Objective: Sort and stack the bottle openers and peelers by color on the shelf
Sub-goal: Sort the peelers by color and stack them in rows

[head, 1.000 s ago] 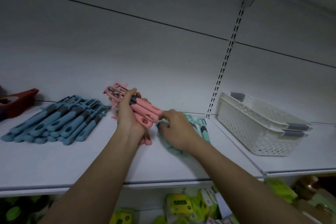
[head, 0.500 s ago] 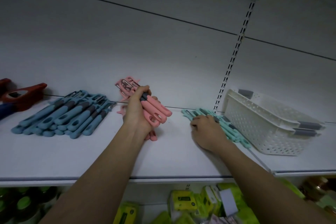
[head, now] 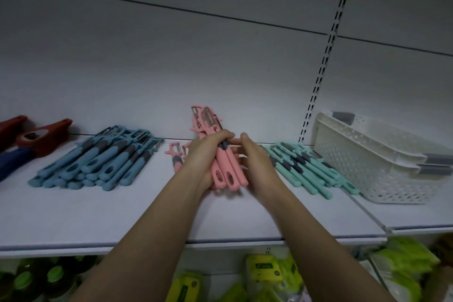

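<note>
A white shelf [head: 98,216] runs across the view, with a white back wall behind it. At its right end sit stacked white baskets [head: 382,162] with grey handles. Left of centre lies the blue pile [head: 98,159] of peelers and openers, handles fanned toward the front edge. At the far left are red-brown tools [head: 41,138], one with a dark blue handle. Right of centre, just beside the baskets, lies the teal pile [head: 311,167], handles pointing toward the front right.

Between the two piles, both hands meet around the pink bundle [head: 225,167]. The left hand [head: 203,157] wraps its fingers over the bundle at the grey collars, so its grip is closed on the pink tools; the metal heads stick up and back beyond the fingers, and the looped handle ends hang out below the palm toward the front of the shelf. The right hand [head: 257,164] presses against the bundle's right side with thumb and fingers reaching to the collars, touching the left fingertips; whether it curls round the handles or only steadies them, I cannot tell. The bundle is tilted, heads higher than handles. One pink peeler [head: 177,154] lies on the shelf just left of the left hand, partly hidden by the wrist.

Below the shelf, yellow-green packages [head: 264,274] and dark bottles with green caps [head: 29,282] show.
</note>
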A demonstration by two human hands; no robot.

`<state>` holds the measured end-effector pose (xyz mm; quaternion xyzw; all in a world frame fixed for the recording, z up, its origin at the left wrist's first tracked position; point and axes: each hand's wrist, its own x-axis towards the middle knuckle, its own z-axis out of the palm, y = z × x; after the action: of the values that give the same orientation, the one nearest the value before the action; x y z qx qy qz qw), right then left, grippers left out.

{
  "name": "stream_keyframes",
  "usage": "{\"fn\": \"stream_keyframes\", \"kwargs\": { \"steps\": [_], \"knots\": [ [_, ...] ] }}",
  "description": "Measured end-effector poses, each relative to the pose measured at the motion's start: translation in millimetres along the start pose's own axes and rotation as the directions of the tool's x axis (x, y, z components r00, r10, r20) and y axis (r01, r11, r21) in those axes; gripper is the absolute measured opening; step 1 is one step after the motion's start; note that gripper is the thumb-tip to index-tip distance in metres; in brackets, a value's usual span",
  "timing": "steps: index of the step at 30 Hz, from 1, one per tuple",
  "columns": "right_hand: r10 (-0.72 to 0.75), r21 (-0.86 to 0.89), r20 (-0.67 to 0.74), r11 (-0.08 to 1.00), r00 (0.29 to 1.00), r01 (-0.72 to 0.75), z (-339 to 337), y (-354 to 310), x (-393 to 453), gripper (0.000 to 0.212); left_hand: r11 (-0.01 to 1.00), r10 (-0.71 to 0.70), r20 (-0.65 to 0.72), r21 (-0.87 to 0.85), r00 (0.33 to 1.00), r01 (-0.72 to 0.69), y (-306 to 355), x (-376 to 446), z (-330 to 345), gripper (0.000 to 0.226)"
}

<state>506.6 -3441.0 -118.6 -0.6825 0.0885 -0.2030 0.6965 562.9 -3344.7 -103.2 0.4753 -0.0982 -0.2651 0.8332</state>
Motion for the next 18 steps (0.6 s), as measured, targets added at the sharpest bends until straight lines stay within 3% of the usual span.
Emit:
{"fn": "stream_keyframes", "kwargs": {
  "steps": [4,6,8,10,12,13,14,17,18],
  "knots": [
    [-0.029,0.06,0.158,0.998,0.987,0.02,-3,3,-2,0.031,0.968,0.225,-0.193,0.157,0.955,-0.197,-4,-3,10,0.029],
    [-0.042,0.091,0.257,0.996,0.966,0.019,-4,1,-5,0.027,0.941,0.295,-0.221,0.235,0.93,-0.242,-3,-3,12,0.035],
    [-0.044,0.135,0.36,0.991,0.932,-0.005,-4,0,-8,0.036,0.896,0.367,-0.244,0.352,0.897,-0.271,5,-2,15,0.024],
    [-0.047,0.211,0.397,0.977,0.917,-0.042,-4,-1,-11,0.053,0.871,0.365,-0.221,0.424,0.904,-0.248,14,-4,19,0.023],
    [-0.054,0.197,0.366,0.98,0.929,-0.02,-5,2,-10,0.059,0.839,0.263,-0.129,0.52,0.956,-0.16,24,-6,23,0.04],
    [-0.057,0.137,0.345,0.99,0.937,0.01,-7,5,-9,0.057,0.764,0.205,-0.076,0.635,0.976,-0.111,28,-6,22,0.053],
    [-0.063,0.066,0.328,0.997,0.943,0.044,-7,4,-10,0.053,0.629,0.174,-0.036,0.773,0.984,-0.083,31,-7,20,0.064],
    [-0.08,-0.102,0.289,0.988,0.954,0.114,-3,6,-13,0.029,0.044,0.259,0.042,0.998,0.965,-0.055,31,-12,-1,0.063],
    [-0.082,-0.14,0.272,0.982,0.959,0.124,-1,6,-15,0.023,-0.057,0.309,0.073,0.997,0.948,-0.058,28,-11,-15,0.061]
  ]
}}
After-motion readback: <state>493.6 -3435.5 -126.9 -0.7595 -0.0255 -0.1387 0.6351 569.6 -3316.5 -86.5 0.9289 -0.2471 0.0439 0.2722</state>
